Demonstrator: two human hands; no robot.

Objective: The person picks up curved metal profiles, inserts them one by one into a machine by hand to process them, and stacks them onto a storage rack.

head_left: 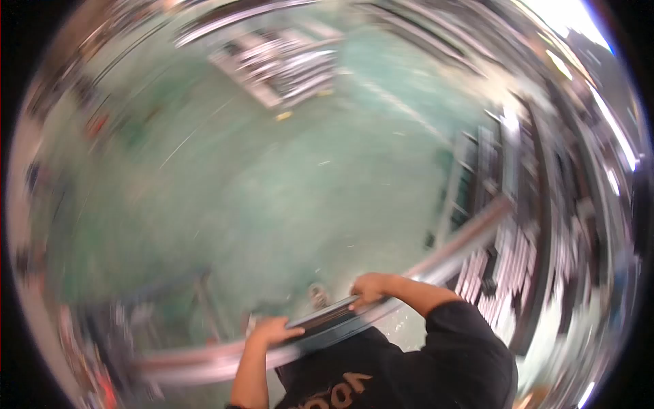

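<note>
A long metal profile (334, 332), silvery with a dark channel in its middle stretch, lies across the front of my body. It slants from the lower left up to the right, and both ends are smeared by motion. My left hand (271, 331) is closed round it left of the middle, thumb along the top. Farther right, my right hand (371, 288) grips its far edge with bent fingers. The undersides of both hands are hidden. Just beyond the profile a shoe (318, 296) shows on the green floor (272, 198).
Several metal bars lie stacked on a pallet (248, 85) at the upper middle. On the right stands a rack (455, 180) with many long profiles (507, 266), close to my profile's right end. A blurred metal frame (204, 300) stands at lower left.
</note>
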